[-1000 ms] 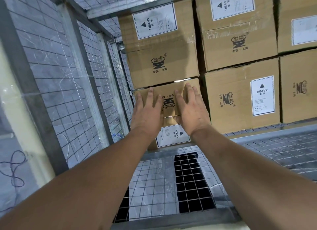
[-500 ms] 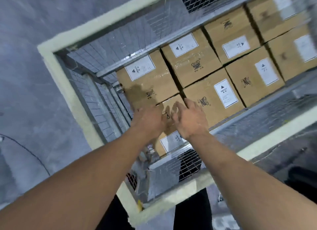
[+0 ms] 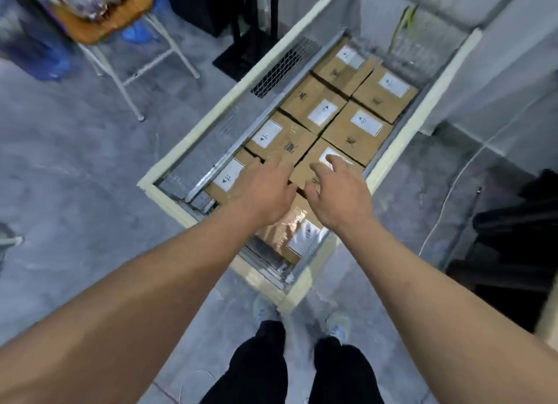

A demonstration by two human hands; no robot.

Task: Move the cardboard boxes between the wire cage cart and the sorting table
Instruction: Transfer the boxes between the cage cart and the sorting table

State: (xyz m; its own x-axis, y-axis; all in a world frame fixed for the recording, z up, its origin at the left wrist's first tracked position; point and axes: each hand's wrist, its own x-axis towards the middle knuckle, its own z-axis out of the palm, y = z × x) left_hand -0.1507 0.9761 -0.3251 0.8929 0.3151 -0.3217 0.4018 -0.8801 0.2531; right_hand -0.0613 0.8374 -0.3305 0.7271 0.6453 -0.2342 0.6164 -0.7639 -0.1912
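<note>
The wire cage cart [image 3: 211, 126] with its cream top rim is seen from above. Several brown cardboard boxes with white labels fill it, such as one box [image 3: 314, 108] farther in. The nearest box [image 3: 290, 231], with shiny tape and a label, lies at the cart's near end, partly under my wrists. My left hand [image 3: 265, 189] and my right hand [image 3: 338, 192] hover side by side above the near boxes, fingers spread and loosely bent, gripping nothing. Whether the fingertips touch the cardboard is unclear because of blur.
A stool [image 3: 102, 14] with a wooden seat and white legs stands at the upper left. A black stand base [image 3: 241, 56] sits beside the cart's far left. A white cable [image 3: 447, 198] runs over the grey floor on the right, near dark objects [image 3: 513, 237]. My legs [image 3: 265, 370] stand at the cart's near corner.
The view has pulled up and back from inside the cart to above it. My hands, earlier flat against a box face, have come away and now hang over the box tops.
</note>
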